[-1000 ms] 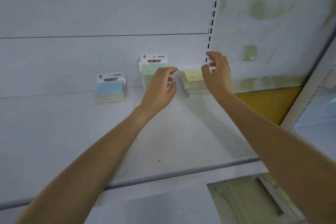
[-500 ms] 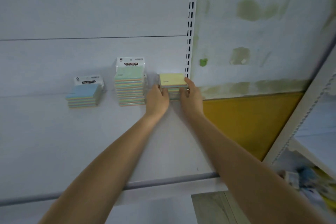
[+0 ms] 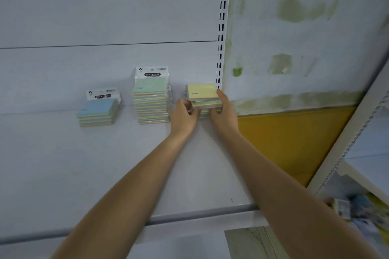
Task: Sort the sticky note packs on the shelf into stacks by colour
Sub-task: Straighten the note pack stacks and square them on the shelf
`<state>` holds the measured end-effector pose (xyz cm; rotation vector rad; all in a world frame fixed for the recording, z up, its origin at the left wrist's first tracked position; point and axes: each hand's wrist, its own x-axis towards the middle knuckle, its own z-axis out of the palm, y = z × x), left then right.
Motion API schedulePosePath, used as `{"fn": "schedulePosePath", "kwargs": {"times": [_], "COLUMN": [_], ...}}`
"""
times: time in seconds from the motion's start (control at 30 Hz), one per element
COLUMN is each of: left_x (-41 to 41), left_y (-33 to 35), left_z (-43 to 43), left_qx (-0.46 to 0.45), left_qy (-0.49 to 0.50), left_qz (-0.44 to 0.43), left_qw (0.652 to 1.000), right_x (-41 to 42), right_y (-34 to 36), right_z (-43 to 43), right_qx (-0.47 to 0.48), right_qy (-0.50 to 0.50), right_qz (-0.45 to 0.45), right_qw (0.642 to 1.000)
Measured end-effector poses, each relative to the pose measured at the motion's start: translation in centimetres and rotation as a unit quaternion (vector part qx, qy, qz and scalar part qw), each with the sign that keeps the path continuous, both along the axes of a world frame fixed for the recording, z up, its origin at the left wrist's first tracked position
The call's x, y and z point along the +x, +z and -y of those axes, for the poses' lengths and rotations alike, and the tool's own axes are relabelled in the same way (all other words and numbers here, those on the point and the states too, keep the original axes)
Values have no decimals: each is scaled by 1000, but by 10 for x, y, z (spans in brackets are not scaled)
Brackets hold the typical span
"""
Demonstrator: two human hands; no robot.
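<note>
Head view suggests the sorting is nearly done: the blue-topped stack (image 3: 96, 114), green-topped stack (image 3: 151, 101) and yellow-topped stack (image 3: 202, 91) stand apart along the back of the white shelf (image 3: 84, 164). The left hand (image 3: 184, 114) and right hand (image 3: 224, 111) are curled round the yellow one's sides (probably squaring it up). A stained wall (image 3: 305, 38) and yellow panel (image 3: 284, 136) lie right of the shelf.

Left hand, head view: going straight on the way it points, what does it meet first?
The yellow-topped stack; the left hand points up and right, curled fingers already at its left edge.
</note>
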<state>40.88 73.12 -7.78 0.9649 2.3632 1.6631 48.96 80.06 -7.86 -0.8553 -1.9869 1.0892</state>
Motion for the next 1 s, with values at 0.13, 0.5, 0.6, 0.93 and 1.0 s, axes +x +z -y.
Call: {"fn": "schedulePosePath", "kwargs": {"times": [0.13, 0.5, 0.6, 0.93, 1.0], "left_x": [-5, -4, -4, -10, -11], "left_y": [-3, -1, 2, 0, -1], "left_z": [0, -2, -3, -1, 0], "left_qx": [-24, 41, 74, 42, 46], "left_qy": [-33, -9, -14, -44, -62], "left_qz": [-11, -35, -63, -119, -97], "left_qw": [999, 998, 995, 991, 992], "right_x": [-1, -2, 1, -2, -1], "right_y": [0, 3, 7, 7, 5], "right_z": [-1, 3, 2, -3, -1], "right_qx": [8, -47, -112, -124, -114], "right_qy": [19, -19, -52, -81, -57], "right_qz": [37, -57, -115, -118, -100], "right_qw": [999, 997, 986, 982, 987]}}
